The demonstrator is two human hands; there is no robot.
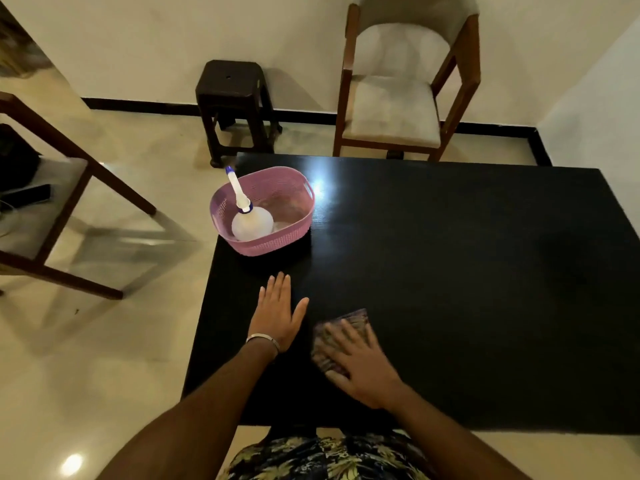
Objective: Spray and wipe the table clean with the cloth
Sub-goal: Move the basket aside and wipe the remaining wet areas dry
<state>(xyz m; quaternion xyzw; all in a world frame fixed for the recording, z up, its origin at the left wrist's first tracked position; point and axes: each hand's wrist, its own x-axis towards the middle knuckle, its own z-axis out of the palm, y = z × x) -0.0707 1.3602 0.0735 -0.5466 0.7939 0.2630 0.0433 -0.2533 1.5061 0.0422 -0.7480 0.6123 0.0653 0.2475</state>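
The right hand (360, 368) is pressing flat, with fingers spread and fairly straight, on a dark patterned folded cloth (341, 337) that is lying on the black rectangular table (467, 289) near its front edge. The cloth is sitting mostly under the fingers, poking out beyond the fingertips and to the left of the hand; the palm is resting behind it. The cloth's longer side is running roughly from the near edge toward the far edge of the table, tilted a little to the right. The hand is blurred, so finer detail of the fingers is unclear.

The left hand (277, 315) is lying open and flat on the table just left of the cloth, fingers straight and pointing toward the pink perforated plastic basket (273, 237) at the far left corner. A clear plastic spray bottle (251, 223) with a white and blue nozzle is leaning inside the basket, its neck pointing up and to the left.
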